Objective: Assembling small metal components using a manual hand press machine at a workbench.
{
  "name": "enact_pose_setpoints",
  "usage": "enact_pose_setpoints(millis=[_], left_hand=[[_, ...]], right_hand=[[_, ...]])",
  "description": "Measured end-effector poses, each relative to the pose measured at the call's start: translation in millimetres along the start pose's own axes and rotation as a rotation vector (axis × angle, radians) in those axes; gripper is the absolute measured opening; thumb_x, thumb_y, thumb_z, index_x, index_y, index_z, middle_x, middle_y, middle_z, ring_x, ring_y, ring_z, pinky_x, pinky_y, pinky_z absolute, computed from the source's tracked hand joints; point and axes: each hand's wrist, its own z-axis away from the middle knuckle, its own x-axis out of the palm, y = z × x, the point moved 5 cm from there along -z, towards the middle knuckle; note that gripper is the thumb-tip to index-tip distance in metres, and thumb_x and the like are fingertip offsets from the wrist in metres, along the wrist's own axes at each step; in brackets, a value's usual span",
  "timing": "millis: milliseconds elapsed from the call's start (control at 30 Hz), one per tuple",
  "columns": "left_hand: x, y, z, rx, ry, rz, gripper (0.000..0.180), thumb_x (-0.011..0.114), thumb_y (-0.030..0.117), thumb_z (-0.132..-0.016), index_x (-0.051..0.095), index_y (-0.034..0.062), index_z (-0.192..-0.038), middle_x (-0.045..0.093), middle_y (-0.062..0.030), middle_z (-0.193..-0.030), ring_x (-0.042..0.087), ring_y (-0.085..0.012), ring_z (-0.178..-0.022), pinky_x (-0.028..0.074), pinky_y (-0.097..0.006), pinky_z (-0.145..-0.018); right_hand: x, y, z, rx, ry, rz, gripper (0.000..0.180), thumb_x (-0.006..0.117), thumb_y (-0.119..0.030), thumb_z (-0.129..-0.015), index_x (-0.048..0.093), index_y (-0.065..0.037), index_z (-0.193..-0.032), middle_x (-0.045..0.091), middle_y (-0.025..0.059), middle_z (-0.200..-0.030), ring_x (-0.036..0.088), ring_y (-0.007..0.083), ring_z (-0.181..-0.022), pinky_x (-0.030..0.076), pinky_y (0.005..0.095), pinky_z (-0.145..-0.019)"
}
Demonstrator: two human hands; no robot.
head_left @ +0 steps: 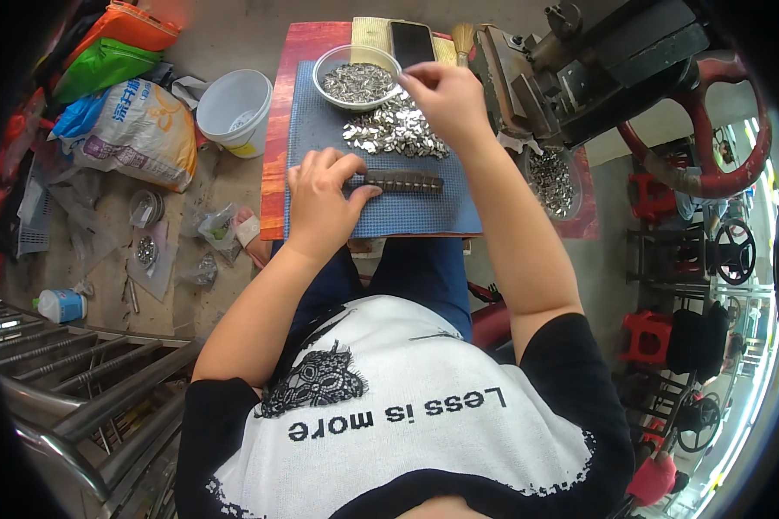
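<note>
My left hand [325, 192] rests on the blue ribbed mat [316, 134], its thumb and fingers closed around the left end of a dark slotted bar [407, 182]. A row of small metal pieces seems to sit along that bar. Past it lies a loose pile of shiny small metal parts [398, 131]. My right hand [448, 102] is raised over the pile's right side, beside the rim of a clear bowl [355, 106] filled with more such parts. Its thumb and forefinger are pinched together; whatever they hold is too small to name.
A phone [413, 45] and a brush [464, 39] lie at the table's far edge. To the right stands a heavy dark press [571, 86] with a red handwheel [697, 169], above a tub of metal bits [552, 183]. A white bucket [234, 143] and sacks [130, 130] are left.
</note>
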Motion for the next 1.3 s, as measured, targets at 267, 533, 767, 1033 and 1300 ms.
enact_pose_setpoints(millis=[267,533,767,1033,1300], left_hand=[[2,0,-2,-0.046,-0.046,-0.003,0.024,0.08,0.025,-0.076,0.066,0.0109,-0.089,0.062,-0.0037,-0.09,0.056,-0.0248,-0.094,0.036,-0.039,-0.084],[0,-9,4,-0.048,0.062,0.1,0.019,0.073,0.025,-0.085,0.072,0.0085,-0.095,0.065,-0.0046,-0.089,0.058,-0.0261,-0.09,0.038,-0.038,-0.083],[0,-5,5,-0.023,0.051,0.054,0.019,0.064,0.024,-0.093,0.075,0.0082,-0.093,0.067,-0.0063,-0.089,0.059,-0.027,-0.091,0.039,-0.04,-0.083],[1,-2,2,-0.034,0.035,0.026,0.02,0.067,0.027,-0.09,0.075,0.0084,-0.092,0.067,-0.006,-0.089,0.058,-0.0263,-0.091,0.038,-0.039,-0.082],[0,3,-2,-0.101,-0.149,0.039,0.022,0.074,0.022,-0.083,0.067,0.0061,-0.097,0.067,-0.0063,-0.091,0.058,-0.027,-0.095,0.038,-0.04,-0.086]], right_hand=[[-49,57,104,0.063,0.056,0.582,0.029,0.072,-0.025,-0.085,0.072,0.001,-0.098,0.065,0.0202,-0.089,0.065,0.0365,-0.082,0.053,0.0431,-0.075],[-55,40,97,0.057,-0.093,-0.058,0.028,0.078,-0.014,-0.079,0.073,-0.001,-0.103,0.066,0.0075,-0.09,0.058,0.0136,-0.071,0.049,0.0257,-0.068],[-24,6,91,-0.244,-0.372,-0.006,0.023,0.077,-0.008,-0.079,0.072,-0.003,-0.101,0.066,0.008,-0.095,0.065,0.0195,-0.082,0.053,0.0298,-0.073],[-9,1,91,-0.334,-0.441,0.046,0.025,0.077,-0.008,-0.079,0.071,-0.002,-0.102,0.064,0.0102,-0.095,0.065,0.0241,-0.084,0.053,0.0332,-0.075],[-17,-1,91,-0.291,-0.475,-0.007,0.025,0.077,-0.01,-0.078,0.069,-0.001,-0.1,0.063,0.0121,-0.093,0.063,0.0278,-0.087,0.053,0.036,-0.077]])
